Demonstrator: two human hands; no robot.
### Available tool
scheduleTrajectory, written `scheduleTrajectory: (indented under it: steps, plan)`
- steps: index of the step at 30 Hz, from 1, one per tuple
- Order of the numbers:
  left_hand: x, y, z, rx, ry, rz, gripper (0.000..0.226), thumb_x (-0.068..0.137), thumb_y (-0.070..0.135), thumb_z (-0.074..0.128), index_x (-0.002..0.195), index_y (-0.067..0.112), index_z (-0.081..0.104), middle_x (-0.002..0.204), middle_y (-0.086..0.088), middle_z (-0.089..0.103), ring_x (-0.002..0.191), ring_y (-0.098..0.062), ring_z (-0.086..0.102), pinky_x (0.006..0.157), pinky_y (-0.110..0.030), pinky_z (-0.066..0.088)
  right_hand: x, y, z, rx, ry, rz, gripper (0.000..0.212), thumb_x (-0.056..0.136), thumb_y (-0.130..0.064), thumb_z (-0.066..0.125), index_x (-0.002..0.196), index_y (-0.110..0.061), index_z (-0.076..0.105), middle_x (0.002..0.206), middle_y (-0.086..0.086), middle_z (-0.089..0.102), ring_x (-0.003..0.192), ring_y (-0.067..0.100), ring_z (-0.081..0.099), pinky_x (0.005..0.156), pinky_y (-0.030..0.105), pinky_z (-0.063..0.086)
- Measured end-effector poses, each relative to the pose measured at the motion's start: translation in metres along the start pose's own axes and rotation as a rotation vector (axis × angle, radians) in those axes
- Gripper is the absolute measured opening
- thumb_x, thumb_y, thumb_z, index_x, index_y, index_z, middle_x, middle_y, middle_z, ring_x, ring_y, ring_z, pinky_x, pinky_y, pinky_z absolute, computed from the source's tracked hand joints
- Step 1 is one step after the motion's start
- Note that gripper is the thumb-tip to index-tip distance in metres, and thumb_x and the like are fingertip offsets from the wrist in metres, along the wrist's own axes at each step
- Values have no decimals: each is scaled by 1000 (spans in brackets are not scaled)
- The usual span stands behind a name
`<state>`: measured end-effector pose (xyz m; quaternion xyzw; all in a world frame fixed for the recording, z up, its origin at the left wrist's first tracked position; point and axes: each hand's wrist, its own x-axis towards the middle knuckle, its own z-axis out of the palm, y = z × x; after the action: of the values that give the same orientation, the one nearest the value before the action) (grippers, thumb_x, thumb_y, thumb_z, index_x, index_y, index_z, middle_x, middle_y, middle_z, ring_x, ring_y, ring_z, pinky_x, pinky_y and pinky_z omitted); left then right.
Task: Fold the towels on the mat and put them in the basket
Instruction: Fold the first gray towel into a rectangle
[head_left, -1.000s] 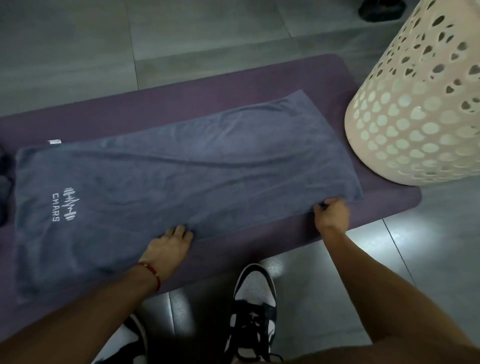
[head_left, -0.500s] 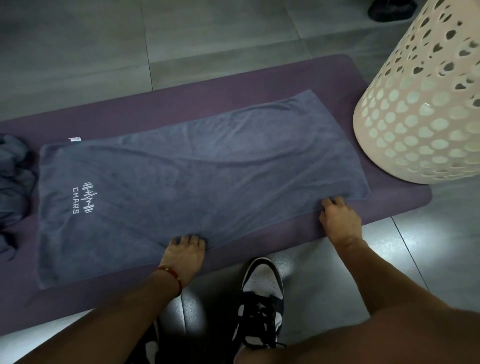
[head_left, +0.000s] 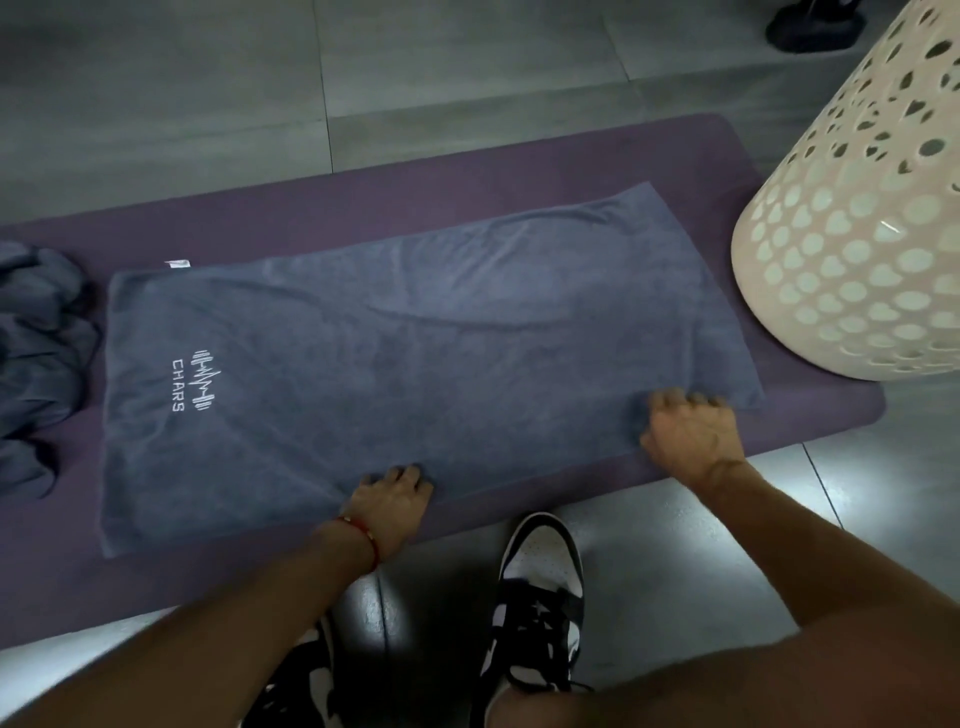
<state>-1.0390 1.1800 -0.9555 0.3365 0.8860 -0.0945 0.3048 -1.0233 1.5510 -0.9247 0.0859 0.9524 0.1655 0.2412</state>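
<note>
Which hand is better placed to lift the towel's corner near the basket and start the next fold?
Right. The right hand already rests at the towel corner beside the basket; the left hand sits mid-edge.

Towel (head_left: 415, 364), grey-blue, lying flat on the mat (head_left: 467, 171): one marking, in white, near its left end. Wording: "CHARS", in capital letters, set sideways to the camera. Beside the word, a white emblem (head_left: 206, 381) of upright bars with a zigzag line between them. A small white tag (head_left: 178, 264) at the towel's far left corner: unreadable.
</note>
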Motion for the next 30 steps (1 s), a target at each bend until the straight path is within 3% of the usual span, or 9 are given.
scheduleTrajectory:
  steps: [2, 4, 8, 11, 14, 18, 21, 24, 30]
  plan:
    - [1, -25, -19, -101, -131, 105, 30, 98, 24, 45, 124, 14, 55, 131, -9, 53, 123, -27, 52, 102, -32, 38, 0, -21, -17, 80, 36, -106, 47, 77, -32, 70, 117, -9, 59, 108, 14, 64, 94, 35, 66, 80, 42, 52]
    - [-6, -59, -46, -111, -257, 168, 27, 94, 22, 52, 118, 14, 60, 124, -9, 59, 118, -27, 55, 100, -29, 40, 2, -37, -48, 192, -34, -321, 44, 89, -32, 60, 128, -13, 53, 126, 10, 55, 113, 32, 60, 90, 40, 51]
    - [-43, -139, -98, 72, -421, 14, 35, 93, 25, 51, 126, 13, 57, 127, -7, 60, 118, -27, 56, 95, -28, 43, -2, -68, -124, 195, -96, -711, 54, 94, -32, 56, 145, -20, 42, 147, 1, 39, 134, 20, 45, 109, 31, 37]
    - [-80, -203, -104, -70, -387, -147, 36, 82, 32, 53, 113, 18, 63, 112, -6, 69, 101, -27, 66, 90, -33, 53, -22, -105, -176, 128, -112, -903, 56, 99, -36, 53, 150, -21, 35, 153, -3, 34, 138, 17, 41, 114, 26, 31]
    - [-111, -241, -67, -289, -140, -360, 31, 83, 22, 60, 113, 14, 65, 112, -6, 68, 104, -28, 64, 91, -33, 50, -26, -162, -195, 28, -74, -1071, 51, 99, -37, 47, 148, -26, 35, 147, -4, 38, 133, 18, 44, 108, 27, 34]
    - [-131, -260, 38, -627, 112, -804, 50, 89, 24, 62, 133, 4, 48, 131, -26, 53, 121, -43, 52, 103, -43, 42, -14, -265, -165, 44, -67, -1086, 48, 96, -32, 49, 143, -28, 40, 145, 1, 41, 132, 26, 47, 106, 40, 41]
    - [-135, -242, 104, -929, 174, -1093, 59, 91, 30, 63, 137, 3, 39, 133, -31, 47, 124, -49, 46, 106, -45, 39, -33, -331, -141, 170, -140, -959, 62, 98, -31, 49, 155, -28, 26, 167, 2, 10, 154, 24, 11, 120, 48, 24]
    - [-139, -224, 119, -1085, 386, -1195, 51, 86, 20, 68, 127, 4, 44, 119, -28, 59, 110, -47, 56, 95, -45, 47, -55, -367, -119, 223, -249, -875, 73, 97, -34, 51, 159, -31, 12, 167, -2, -14, 154, 23, -12, 122, 52, 10]
    - [-157, -245, 142, -1231, 253, -1252, 39, 79, 20, 67, 116, 10, 64, 108, -22, 67, 90, -43, 67, 82, -49, 59, -73, -379, -96, 192, -284, -915, 74, 95, -38, 52, 158, -32, 14, 167, -5, -14, 153, 29, -18, 122, 58, 3]
